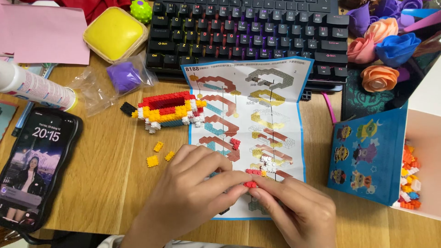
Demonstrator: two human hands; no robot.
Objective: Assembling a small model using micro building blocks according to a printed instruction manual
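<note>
My left hand (188, 190) and my right hand (294, 209) meet over the lower part of a folded instruction sheet (250, 115). Together their fingertips pinch a small red brick piece (250, 184). More tiny red bricks (255, 172) and a white cluster (268, 160) lie on the sheet just above the fingers. A half-built model (169, 110) of red, yellow, white and teal bricks stands on the wooden table, up and left of my hands. Three loose yellow bricks (158, 154) lie beside my left hand.
A black keyboard (248, 32) spans the back. A phone (34, 167) lies at left, with a white tube (34, 85), a yellow square case (115, 33) and a bag of purple putty (124, 76). At right are foam flowers (381, 50) and an open blue box (370, 156) holding bricks (409, 179).
</note>
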